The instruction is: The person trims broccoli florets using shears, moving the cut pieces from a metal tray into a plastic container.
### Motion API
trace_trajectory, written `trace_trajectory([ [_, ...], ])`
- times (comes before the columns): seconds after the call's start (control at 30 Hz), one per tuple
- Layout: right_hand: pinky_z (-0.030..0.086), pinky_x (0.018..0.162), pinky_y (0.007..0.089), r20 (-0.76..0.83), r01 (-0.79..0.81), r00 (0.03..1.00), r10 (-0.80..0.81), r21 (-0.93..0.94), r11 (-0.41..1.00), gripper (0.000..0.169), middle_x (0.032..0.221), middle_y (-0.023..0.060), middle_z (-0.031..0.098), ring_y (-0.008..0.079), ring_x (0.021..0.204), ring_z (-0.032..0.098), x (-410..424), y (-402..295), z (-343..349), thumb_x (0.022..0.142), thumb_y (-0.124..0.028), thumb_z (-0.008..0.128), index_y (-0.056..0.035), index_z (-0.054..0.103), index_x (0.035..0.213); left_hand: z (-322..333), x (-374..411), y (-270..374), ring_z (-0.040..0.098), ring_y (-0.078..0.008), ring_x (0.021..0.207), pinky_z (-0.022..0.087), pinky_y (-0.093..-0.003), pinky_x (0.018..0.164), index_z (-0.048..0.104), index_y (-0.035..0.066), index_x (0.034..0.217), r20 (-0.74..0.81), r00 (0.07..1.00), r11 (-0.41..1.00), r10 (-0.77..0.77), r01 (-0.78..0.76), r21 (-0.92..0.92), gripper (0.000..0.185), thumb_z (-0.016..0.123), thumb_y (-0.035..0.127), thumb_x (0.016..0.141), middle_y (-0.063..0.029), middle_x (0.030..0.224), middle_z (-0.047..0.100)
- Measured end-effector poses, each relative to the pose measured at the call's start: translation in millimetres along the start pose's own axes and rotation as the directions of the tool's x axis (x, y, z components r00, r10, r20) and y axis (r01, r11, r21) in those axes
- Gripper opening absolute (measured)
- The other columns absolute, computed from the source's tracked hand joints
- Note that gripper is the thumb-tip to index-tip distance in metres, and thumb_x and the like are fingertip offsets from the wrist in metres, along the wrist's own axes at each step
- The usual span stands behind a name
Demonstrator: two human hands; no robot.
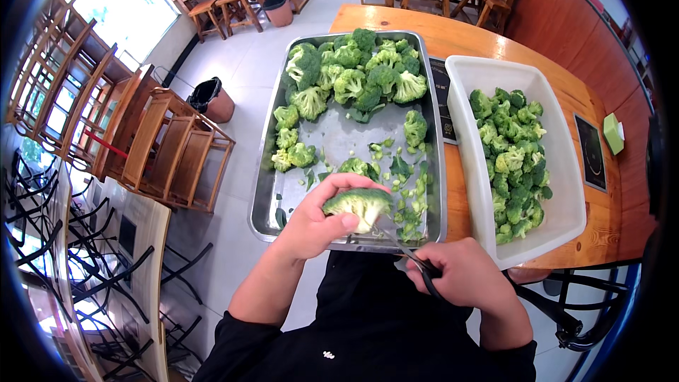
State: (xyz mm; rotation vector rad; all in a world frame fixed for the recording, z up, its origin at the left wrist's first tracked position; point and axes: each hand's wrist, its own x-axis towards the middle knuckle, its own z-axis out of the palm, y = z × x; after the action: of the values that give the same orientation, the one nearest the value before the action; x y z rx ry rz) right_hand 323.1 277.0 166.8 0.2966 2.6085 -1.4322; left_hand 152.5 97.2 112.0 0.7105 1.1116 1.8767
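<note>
My left hand grips a large broccoli piece, its pale cut stem turned toward my right side. In my right hand are scissors with black handles, and their blades reach up to the stem of that piece. Both hands are over the near edge of a steel tray. At the tray's far end lies a heap of broccoli pieces. Small stem trimmings and leaves are scattered along its right side. Several florets lie along the left side.
A white plastic tub right of the tray holds many small florets. Both containers stand on a wooden table with inset black cooktops. A green tissue box is at the far right. Stacked wooden chairs and a bin are leftward.
</note>
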Motion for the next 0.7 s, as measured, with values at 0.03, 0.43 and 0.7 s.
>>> trace_trajectory([
  [0.03,0.048,0.057,0.0318,-0.006,-0.015,1.0,0.015,0.005,1.0,0.016,0.069,0.0069,0.063,0.0232,0.061,0.062,-7,-6,-6,0.074,-0.014,0.072,-0.0077,0.066,0.088,0,0,-1,0.055,-0.018,0.112,0.045,-0.0317,0.093,0.045,0.0,0.128,-0.013,1.0,0.995,-0.006,0.005,-0.104,0.05,0.065,0.019,0.086,-0.0146,0.128,0.054],
  [0.43,0.043,0.065,0.0339,-0.353,0.478,0.716,-0.602,-0.38,0.792,0.032,0.078,-0.0016,0.056,0.0188,0.069,0.055,-17,19,-34,0.064,-0.006,0.071,-0.012,0.061,0.094,32,10,-17,0.051,-0.019,0.118,0.038,-0.0328,0.102,0.038,0.001,0.141,0.113,0.992,0.975,-0.055,0.029,0.218,0.063,0.063,0.008,0.083,-0.0119,0.129,0.053],
  [0.7,0.045,0.057,0.0264,-0.583,0.08,0.811,-0.054,0.019,0.997,0.04,0.086,0.0051,0.063,0.0147,0.068,0.059,-40,2,-9,0.074,-0.014,0.076,-0.0042,0.058,0.108,39,13,-34,0.042,-0.0313,0.126,0.038,-0.0406,0.101,0.031,0.011,0.125,-0.118,0.948,0.954,0.294,-0.298,-0.017,0.054,0.061,0.001,0.081,-0.0199,0.136,0.038],
])
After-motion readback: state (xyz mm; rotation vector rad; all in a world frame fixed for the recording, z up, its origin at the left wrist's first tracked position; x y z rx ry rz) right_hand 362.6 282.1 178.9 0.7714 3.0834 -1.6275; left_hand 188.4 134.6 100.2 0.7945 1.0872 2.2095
